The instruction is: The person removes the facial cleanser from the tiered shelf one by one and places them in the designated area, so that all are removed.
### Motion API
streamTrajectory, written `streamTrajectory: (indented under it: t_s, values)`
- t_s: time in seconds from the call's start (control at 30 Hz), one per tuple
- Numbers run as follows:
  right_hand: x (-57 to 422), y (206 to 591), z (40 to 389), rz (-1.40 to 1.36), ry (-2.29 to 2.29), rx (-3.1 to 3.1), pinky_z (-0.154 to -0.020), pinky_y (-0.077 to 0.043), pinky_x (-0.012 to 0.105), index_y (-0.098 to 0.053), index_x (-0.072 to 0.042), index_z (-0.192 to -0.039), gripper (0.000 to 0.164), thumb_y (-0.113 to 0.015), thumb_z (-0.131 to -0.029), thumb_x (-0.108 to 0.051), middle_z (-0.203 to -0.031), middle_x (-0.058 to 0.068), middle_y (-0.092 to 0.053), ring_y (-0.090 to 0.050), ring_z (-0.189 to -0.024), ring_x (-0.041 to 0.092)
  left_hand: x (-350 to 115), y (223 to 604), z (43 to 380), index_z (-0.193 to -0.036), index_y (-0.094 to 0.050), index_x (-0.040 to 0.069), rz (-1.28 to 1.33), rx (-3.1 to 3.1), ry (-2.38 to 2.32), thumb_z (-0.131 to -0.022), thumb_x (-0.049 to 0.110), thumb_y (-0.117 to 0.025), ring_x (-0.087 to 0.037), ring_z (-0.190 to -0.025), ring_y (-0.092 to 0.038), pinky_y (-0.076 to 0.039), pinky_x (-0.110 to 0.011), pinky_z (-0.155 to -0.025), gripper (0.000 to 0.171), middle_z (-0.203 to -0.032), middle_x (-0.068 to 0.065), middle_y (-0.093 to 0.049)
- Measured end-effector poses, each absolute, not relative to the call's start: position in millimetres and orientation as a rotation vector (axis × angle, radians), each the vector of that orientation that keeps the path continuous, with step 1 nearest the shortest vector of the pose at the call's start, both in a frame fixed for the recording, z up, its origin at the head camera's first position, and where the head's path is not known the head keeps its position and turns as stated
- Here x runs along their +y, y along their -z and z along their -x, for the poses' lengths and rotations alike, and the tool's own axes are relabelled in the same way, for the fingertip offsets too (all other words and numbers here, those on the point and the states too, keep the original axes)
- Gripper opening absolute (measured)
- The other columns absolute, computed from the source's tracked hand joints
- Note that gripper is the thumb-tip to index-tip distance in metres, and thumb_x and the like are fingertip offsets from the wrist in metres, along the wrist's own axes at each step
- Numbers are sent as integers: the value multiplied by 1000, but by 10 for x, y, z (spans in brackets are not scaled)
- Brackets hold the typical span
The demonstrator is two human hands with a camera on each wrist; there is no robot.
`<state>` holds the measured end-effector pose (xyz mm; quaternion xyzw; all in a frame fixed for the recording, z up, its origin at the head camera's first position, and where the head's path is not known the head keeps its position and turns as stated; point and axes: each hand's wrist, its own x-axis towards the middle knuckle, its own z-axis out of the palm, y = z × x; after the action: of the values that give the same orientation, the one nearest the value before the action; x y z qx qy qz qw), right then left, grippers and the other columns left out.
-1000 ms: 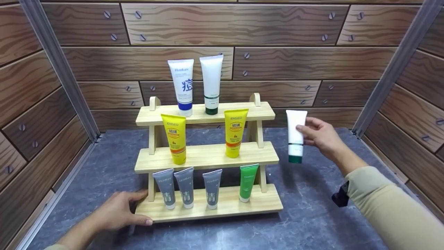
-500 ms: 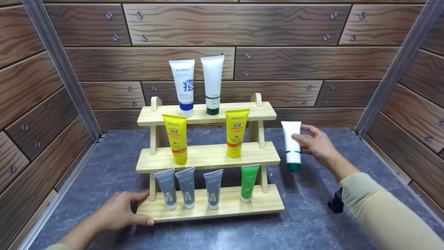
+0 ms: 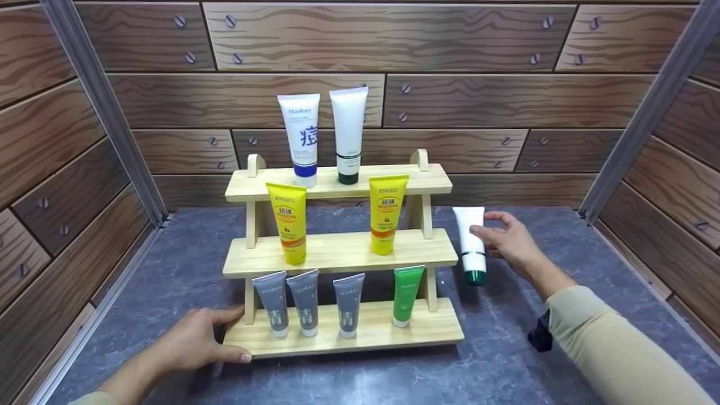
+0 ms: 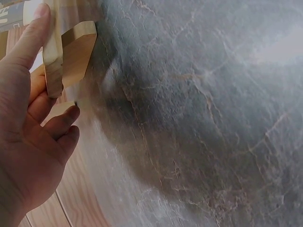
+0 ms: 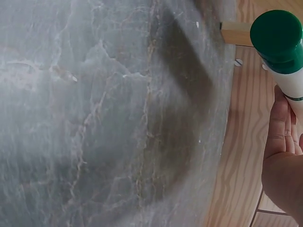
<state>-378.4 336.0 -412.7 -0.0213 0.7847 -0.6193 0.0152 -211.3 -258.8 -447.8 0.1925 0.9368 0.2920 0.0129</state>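
Note:
A three-tier wooden display stand (image 3: 337, 253) stands on the dark marbled tabletop. My left hand (image 3: 191, 340) holds the left end of its bottom shelf. In the left wrist view the thumb lies on one face of the board (image 4: 53, 61) and fingers reach behind it. To the right of the stand, my right hand (image 3: 514, 246) grips a white squeeze tube (image 3: 474, 253) between thumb and fingers. The tube hangs with its green cap (image 5: 276, 35) downward, level with the middle and lower shelves.
On the top shelf stand a white-and-blue tube (image 3: 301, 132) and a white tube with a dark green cap (image 3: 349, 126). Two yellow tubes (image 3: 289, 225) occupy the middle. Several grey tubes (image 3: 349, 304) and a green tube (image 3: 408, 295) line the bottom. Wood-patterned walls (image 3: 450, 39) enclose the tabletop (image 3: 394, 379).
My right hand has lowered the white tube and brought it slightly left, nearer the stand. The left hand keeps its hold on the stand. The head view has shifted a little.

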Motion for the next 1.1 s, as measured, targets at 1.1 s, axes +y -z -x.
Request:
streamTrajectory:
  t_s: [1.1]
  values:
    - [3238,4497,3900,-41,1849,2437,-70,-64,33,-35,6,-150,71,-77,-100,-23,-97,3,-76,-73,-80,14,-2600,4490,2119,-142,-65,-1,-599,2926,-924,-70,55,-96,-37,-126,-64,-50,-59,-107,96,-136,-21,-69]
